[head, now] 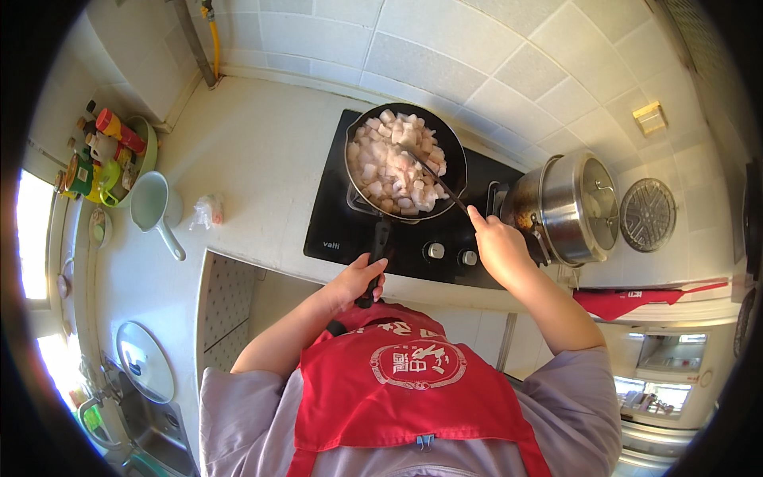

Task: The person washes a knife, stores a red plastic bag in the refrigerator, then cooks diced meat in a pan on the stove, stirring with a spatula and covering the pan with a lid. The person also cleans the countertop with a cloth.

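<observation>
A dark frying pan stands on the left side of the black gas hob. Pale cubes of what looks like fatty meat fill most of it, and a slight haze hangs over them. My left hand grips the pan's black handle, which points towards me. From the right, my right hand holds a long dark-handled utensil, index finger stretched along its shaft. Its far end is buried among the cubes, so its shape is hidden.
Right of the pan stands a steel pot with a glass lid. On the left counter are a light-green ladle-like scoop, a small plastic bag and a basin of condiment bottles. A glass lid lies beside the sink.
</observation>
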Available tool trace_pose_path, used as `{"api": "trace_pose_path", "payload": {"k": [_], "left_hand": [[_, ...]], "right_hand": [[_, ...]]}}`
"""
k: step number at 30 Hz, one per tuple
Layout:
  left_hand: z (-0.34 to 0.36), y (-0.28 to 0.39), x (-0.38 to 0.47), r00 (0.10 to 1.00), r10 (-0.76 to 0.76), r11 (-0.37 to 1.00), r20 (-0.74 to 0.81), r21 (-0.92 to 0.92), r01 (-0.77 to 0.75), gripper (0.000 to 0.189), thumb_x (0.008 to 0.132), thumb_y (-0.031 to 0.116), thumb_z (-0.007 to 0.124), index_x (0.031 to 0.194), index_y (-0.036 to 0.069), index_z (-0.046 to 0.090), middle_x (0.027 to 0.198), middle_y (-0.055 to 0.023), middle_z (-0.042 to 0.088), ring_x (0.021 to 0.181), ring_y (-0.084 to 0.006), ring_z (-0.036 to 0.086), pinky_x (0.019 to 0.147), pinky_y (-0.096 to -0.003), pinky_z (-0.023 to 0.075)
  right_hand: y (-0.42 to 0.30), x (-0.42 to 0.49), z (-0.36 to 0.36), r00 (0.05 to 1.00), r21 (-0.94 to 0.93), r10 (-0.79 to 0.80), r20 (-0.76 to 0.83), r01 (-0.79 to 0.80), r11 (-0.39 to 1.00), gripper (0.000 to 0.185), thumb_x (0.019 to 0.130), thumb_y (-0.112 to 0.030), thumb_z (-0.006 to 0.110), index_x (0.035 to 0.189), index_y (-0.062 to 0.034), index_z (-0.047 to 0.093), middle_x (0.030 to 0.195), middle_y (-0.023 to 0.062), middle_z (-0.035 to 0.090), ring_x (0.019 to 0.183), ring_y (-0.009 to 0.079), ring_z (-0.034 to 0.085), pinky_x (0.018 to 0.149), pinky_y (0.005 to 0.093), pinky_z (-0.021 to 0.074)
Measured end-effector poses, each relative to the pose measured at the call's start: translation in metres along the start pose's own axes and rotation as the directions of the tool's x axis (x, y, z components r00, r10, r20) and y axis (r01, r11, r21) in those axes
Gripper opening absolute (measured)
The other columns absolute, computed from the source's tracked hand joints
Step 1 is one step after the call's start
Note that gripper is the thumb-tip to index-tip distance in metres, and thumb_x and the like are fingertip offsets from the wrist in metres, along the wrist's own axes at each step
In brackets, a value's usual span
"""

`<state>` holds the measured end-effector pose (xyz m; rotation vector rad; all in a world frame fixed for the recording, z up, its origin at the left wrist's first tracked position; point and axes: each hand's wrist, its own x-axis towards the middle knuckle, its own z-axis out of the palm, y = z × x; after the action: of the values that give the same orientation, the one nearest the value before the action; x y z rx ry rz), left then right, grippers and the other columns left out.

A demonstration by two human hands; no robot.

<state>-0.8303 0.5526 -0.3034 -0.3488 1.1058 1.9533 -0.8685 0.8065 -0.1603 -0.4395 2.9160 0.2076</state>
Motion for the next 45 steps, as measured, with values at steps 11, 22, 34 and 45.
{"api": "trace_pose_path", "payload": {"k": [11,22,34,45], "left_hand": [[0.002,0.001,-0.002,1.0,0.005,1.0,-0.001,0.004,-0.005,0.022,0.096,0.025,0.053,0.095,0.007,0.04,0.071,-0.0052,0.051,0.052,-0.0156,0.048,0.049,-0.0305,0.0431],[-0.009,0.002,-0.004,0.997,0.046,0.999,-0.061,0.032,-0.044,0.023,0.096,0.025,0.053,0.101,0.004,0.046,0.073,-0.0052,0.052,0.051,-0.0142,0.048,0.047,-0.0294,0.0428],[-0.006,0.007,-0.013,0.993,0.053,0.995,-0.101,0.087,-0.045,0.024,0.095,0.027,0.054,0.093,0.005,0.044,0.072,-0.0048,0.051,0.05,-0.0129,0.048,0.047,-0.0285,0.0426],[0.0,0.006,-0.013,0.982,0.114,0.987,-0.153,0.131,-0.095,0.026,0.095,0.031,0.053,0.088,0.007,0.045,0.068,-0.0018,0.052,0.049,-0.0096,0.047,0.043,-0.0253,0.0375]], "right_hand": [[0.039,0.105,-0.003,0.991,0.029,-0.025,-0.133,0.03,0.999,0.04,0.087,-0.01,0.055,0.128,-0.0145,0.054,0.088,0.019,0.058,0.082,0.0372,0.059,0.07,0.0452,0.0484],[0.052,0.061,-0.004,0.994,-0.006,-0.102,0.04,0.103,0.995,0.047,0.086,-0.011,0.058,0.133,-0.0128,0.049,0.089,0.0179,0.059,0.079,0.036,0.062,0.069,0.0434,0.0505],[-0.003,0.165,-0.072,0.939,-0.086,-0.326,0.108,0.336,0.938,0.023,0.09,-0.024,0.055,0.099,-0.0083,0.069,0.092,0.0157,0.067,0.086,0.0355,0.065,0.074,0.0446,0.0522],[0.039,0.085,-0.055,0.948,-0.141,-0.302,0.103,0.315,0.939,0.026,0.089,-0.017,0.058,0.114,-0.0166,0.064,0.081,0.0157,0.059,0.075,0.0342,0.062,0.064,0.044,0.0483]]}}
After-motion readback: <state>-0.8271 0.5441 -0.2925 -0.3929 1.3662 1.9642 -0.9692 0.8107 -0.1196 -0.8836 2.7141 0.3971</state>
